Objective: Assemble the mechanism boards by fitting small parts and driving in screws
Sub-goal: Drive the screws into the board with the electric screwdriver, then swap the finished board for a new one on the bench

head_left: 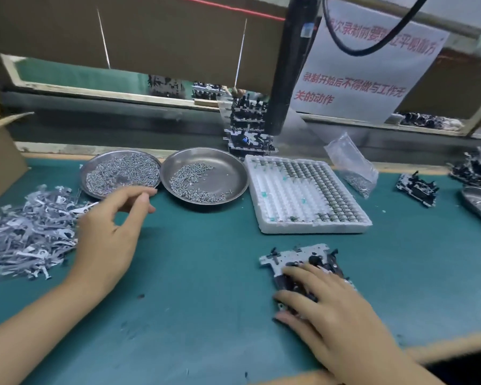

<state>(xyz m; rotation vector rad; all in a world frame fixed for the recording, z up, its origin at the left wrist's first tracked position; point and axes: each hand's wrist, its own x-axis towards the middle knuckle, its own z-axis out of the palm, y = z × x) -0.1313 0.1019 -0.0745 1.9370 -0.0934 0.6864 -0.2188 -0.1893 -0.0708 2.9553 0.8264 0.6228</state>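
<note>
Risk sits mostly with the left hand (110, 232), which hovers over the green table (206, 273) between the heap of stamped metal strips (25, 234) and the fuller screw dish (120, 173), fingers (139, 193) loosely curled and holding nothing I can make out. Reaching blind, it could snag several tangled strips or scatter screws over the rim. The right hand (325, 307) presses flat on the mechanism board (297, 257) near the table's front; if that pressure eases, the board may skid or shed its loose black parts.
</note>
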